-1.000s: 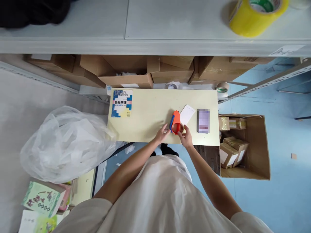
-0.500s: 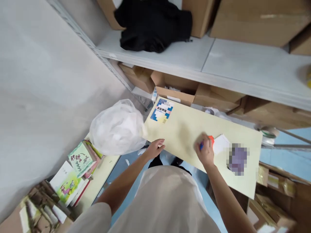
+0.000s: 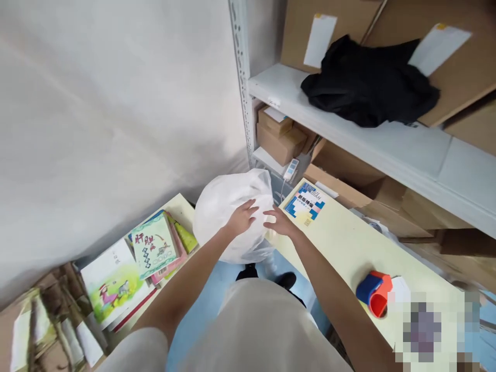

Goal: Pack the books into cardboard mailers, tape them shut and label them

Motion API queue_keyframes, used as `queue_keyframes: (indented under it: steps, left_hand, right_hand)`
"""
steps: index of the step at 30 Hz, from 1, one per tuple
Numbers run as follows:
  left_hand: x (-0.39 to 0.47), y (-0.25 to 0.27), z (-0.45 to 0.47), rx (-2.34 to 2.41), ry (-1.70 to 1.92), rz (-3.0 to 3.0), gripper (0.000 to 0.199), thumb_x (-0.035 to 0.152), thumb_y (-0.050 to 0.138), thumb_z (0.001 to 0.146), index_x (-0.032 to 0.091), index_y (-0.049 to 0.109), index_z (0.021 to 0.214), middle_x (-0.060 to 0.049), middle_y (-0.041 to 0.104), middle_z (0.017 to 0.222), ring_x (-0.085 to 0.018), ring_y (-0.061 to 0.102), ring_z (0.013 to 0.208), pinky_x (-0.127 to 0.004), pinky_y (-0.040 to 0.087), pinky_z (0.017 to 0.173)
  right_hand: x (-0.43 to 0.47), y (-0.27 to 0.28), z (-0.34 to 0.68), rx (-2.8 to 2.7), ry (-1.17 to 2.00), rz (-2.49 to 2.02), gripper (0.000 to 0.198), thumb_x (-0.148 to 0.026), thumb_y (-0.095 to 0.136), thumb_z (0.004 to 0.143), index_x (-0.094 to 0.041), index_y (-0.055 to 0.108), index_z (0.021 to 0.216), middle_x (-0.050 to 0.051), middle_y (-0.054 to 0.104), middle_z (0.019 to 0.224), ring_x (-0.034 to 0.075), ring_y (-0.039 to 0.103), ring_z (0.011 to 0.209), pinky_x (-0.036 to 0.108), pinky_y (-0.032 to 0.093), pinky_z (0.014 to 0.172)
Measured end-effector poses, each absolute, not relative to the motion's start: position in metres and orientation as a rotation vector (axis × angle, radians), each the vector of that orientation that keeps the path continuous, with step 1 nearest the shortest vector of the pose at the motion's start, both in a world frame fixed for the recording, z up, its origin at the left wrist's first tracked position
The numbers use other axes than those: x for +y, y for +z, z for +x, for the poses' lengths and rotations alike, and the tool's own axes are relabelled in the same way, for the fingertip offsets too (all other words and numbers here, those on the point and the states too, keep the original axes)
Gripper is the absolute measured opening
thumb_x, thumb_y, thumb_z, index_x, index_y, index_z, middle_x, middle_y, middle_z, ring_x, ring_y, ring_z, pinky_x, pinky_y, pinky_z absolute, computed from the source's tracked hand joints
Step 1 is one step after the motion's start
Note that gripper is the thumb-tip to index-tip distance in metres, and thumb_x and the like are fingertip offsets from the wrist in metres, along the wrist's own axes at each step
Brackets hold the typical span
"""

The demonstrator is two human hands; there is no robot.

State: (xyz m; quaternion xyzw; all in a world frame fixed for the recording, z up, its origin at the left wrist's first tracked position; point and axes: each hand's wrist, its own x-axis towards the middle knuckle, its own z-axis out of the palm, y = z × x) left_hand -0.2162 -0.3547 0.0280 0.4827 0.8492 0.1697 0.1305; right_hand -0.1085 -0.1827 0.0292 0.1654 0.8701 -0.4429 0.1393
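Bulging bag of translucent white plastic (image 3: pixel 217 214): sat low in front of the person, beside the left edge of a long pale-yellow table (image 3: pixel 349 232); whether the two touched could not be told.
Left hand (image 3: pixel 241 219): reached over the bag, fingers spread and slightly bent; contact with the plastic could not be told.
Right hand (image 3: pixel 282 222): faced the left hand across a narrow gap near the table's left edge, fingers parted and curved; contact was equally unclear.
Table's far left corner: carried a blue-and-white paper-covered book (image 3: pixel 306 204), lying flat.
Table's near edge: toward the right end, held an orange-red and blue plastic piece with a round opening (image 3: pixel 383 285), well apart from both hands, a white paper slip (image 3: pixel 400 290) just beside it.
Grey metal shelf (image 3: pixel 279 85): bore crumpled black cloth (image 3: pixel 372 85) before brown cardboard boxes (image 3: pixel 349 20), above the table's far edge.
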Motion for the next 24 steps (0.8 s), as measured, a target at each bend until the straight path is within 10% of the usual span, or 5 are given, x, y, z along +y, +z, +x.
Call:
queue_keyframes:
  steps: [3,8,13,18,24]
  left_hand:
    - [-0.334,0.015,-0.222,2.366,0.281,1.617,0.065,0.004,0.046,0.079,0.016,0.036,0.142,-0.012,0.031,0.152,-0.024,0.027,0.141,-0.042,0.027,0.112]
    - [-0.341,0.003,-0.229,2.387,0.067,1.582,0.068,0.003,0.039,0.082,0.012,0.022,0.148,-0.013,0.069,0.106,-0.023,0.061,0.108,-0.046,0.024,0.109]
    - [-0.382,0.002,-0.245,2.525,-0.007,1.382,0.072,0.001,0.042,0.08,0.01,0.021,0.148,-0.008,0.069,0.081,-0.021,0.065,0.087,-0.041,0.031,0.102]
    - [-0.418,0.02,-0.242,2.548,-0.014,1.426,0.041,0.006,0.048,0.079,0.02,0.063,0.114,-0.015,0.065,0.109,-0.029,0.053,0.114,-0.052,0.027,0.105]
    - [-0.41,0.071,-0.242,2.624,0.609,1.254,0.074,0.036,0.055,0.081,0.012,0.026,0.145,-0.021,0.031,0.149,-0.033,0.032,0.136,-0.049,0.03,0.108]
  right_hand:
    - [-0.198,0.008,-0.115,2.382,-1.468,0.537,0.051,-0.024,0.073,0.068,-0.021,0.064,0.118,0.009,0.05,0.14,0.029,0.043,0.132,0.043,0.033,0.11]
    - [-0.221,-0.009,-0.096,2.307,-1.778,0.764,0.036,-0.03,0.066,0.072,-0.02,0.07,0.106,0.008,0.068,0.117,0.026,0.059,0.115,0.044,0.042,0.102]
    - [-0.219,0.012,-0.097,2.492,-1.842,1.069,0.025,-0.039,0.065,0.07,-0.019,0.07,0.084,0.005,0.073,0.084,0.02,0.065,0.075,0.038,0.052,0.077]
    - [-0.213,0.052,-0.118,2.675,-1.73,1.261,0.061,-0.033,0.066,0.068,-0.018,0.05,0.124,-0.006,0.058,0.064,0.013,0.05,0.053,0.028,0.046,0.057]
    - [-0.226,0.119,-0.14,2.883,-1.541,0.701,0.02,-0.035,0.055,0.077,-0.02,0.065,0.084,-0.003,0.056,0.062,0.013,0.048,0.055,0.026,0.039,0.056]
